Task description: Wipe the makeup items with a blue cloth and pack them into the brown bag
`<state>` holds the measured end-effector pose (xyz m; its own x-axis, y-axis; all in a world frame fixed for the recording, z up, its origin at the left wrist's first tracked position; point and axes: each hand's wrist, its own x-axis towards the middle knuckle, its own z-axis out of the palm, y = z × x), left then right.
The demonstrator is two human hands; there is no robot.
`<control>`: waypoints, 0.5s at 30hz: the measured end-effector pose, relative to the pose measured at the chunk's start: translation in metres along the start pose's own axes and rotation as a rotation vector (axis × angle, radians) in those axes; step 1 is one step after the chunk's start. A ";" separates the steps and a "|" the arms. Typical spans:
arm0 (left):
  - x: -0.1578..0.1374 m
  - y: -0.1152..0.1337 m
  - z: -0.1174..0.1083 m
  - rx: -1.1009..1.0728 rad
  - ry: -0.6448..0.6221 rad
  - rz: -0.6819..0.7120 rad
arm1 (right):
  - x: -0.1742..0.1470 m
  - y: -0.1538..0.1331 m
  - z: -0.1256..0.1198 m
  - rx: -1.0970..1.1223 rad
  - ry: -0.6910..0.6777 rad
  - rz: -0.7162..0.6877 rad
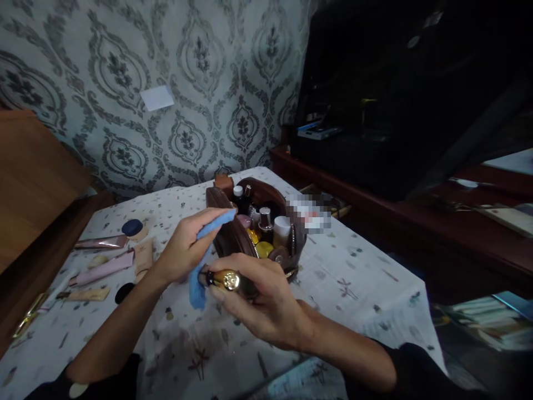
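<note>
My left hand [188, 244] is closed on a light blue cloth [197, 289], which hangs down below the fingers. Just right of it, my right hand [266, 300] grips a small bottle with a shiny gold part [231, 280] and a dark neck. The bottle's tip points left, close to the cloth; whether they touch I cannot tell. Behind both hands stands an open brown cosmetic bag [229, 214] with its zip undone. Inside are several bottles and jars, among them a white-capped jar [282, 230] and a silver-capped bottle [265, 219].
Left on the patterned tablecloth [366, 289] lie several cosmetics: a pink tube [102, 268], a beige tube [144, 258], a blue-lidded jar [132, 228] and a round black item [124, 293]. A dark television [387, 100] stands at the right. A wooden panel [37, 183] rises at the left.
</note>
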<state>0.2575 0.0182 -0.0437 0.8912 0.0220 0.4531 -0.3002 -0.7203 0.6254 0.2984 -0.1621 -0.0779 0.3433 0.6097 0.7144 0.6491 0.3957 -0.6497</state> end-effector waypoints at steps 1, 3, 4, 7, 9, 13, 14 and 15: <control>0.005 -0.002 0.001 0.089 -0.055 0.076 | -0.001 -0.002 -0.007 -0.015 0.003 -0.001; 0.011 -0.009 0.002 0.258 -0.148 0.203 | -0.001 -0.006 -0.020 -0.062 0.026 0.014; 0.011 -0.012 0.002 0.324 -0.181 0.246 | -0.001 -0.006 -0.027 -0.087 0.043 0.032; 0.003 -0.021 0.000 0.434 -0.190 0.305 | 0.002 -0.006 -0.047 -0.120 0.142 0.133; -0.006 -0.026 0.000 0.448 -0.154 0.326 | 0.006 -0.002 -0.058 -0.099 0.250 0.200; -0.023 -0.030 0.005 0.415 -0.032 0.319 | 0.021 0.010 -0.078 -0.066 0.331 0.245; -0.026 -0.030 0.007 0.410 -0.004 0.308 | 0.026 0.012 -0.082 -0.067 0.314 0.240; -0.028 -0.030 0.010 0.412 0.021 0.291 | 0.033 0.015 -0.086 -0.074 0.288 0.238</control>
<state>0.2445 0.0324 -0.0817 0.7822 -0.2101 0.5865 -0.3726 -0.9123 0.1701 0.3775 -0.1950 -0.0422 0.6601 0.4562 0.5968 0.5722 0.2093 -0.7929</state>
